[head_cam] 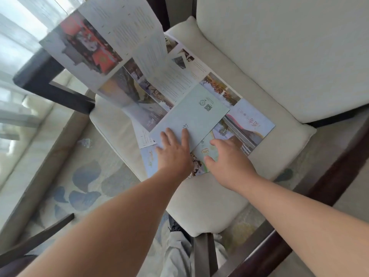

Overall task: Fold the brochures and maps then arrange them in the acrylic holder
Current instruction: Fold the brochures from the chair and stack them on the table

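Several brochures and maps lie spread on a cream chair seat cushion [199, 196]. A pale blue folded brochure [195, 114] rests on top of the pile. My left hand [173, 152] lies flat on its near corner, fingers spread. My right hand [229, 158] hovers with curled fingers over a green-and-yellow brochure [207, 150] beside it. A long unfolded brochure [111, 43] with photos and text panels stands up from the pile at the far left. A light blue map sheet [253, 120] shows at the right. No acrylic holder is visible.
The chair has a cream back cushion [279, 56] and dark wooden arms [50, 80]. A patterned rug [85, 186] covers the floor at the left. A bright window [18, 47] is at the far left. My trouser leg [175, 254] shows at the bottom.
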Available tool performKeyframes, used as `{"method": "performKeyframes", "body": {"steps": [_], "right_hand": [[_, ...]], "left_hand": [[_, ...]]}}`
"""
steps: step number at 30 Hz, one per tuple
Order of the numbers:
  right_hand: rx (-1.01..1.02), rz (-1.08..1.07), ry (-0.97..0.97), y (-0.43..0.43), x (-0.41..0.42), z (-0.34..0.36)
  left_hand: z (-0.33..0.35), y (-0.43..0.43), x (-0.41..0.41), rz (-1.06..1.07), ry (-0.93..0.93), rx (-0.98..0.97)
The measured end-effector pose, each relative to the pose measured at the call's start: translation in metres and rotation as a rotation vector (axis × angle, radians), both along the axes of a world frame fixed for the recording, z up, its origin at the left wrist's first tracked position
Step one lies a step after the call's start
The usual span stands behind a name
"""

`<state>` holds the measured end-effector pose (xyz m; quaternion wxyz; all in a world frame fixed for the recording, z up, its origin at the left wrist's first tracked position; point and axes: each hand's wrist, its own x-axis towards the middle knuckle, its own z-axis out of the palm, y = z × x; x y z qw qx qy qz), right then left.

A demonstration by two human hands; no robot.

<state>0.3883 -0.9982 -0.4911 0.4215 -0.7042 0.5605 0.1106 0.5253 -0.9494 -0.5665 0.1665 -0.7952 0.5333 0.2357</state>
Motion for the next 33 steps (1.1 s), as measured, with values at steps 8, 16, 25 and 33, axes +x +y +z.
{"method": "performKeyframes", "body": {"steps": [8,16,25,33], "right_hand": [[-0.027,0.042,0.007,-0.010,0.002,0.011],[-0.397,0.358,0.073,-0.028,0.019,0.079],[-0.483,0.578,0.090,-0.009,0.050,0.187],[-0.598,0.604,0.067,0.044,0.073,0.260]], "left_hand": [[0.027,-0.005,0.009,0.015,0.070,-0.088],[0.127,0.023,0.033,-0.043,0.184,-0.529],[0.255,0.058,0.051,0.013,0.350,-0.741],[0.329,0.100,0.066,1.234,1.135,-0.878]]}}
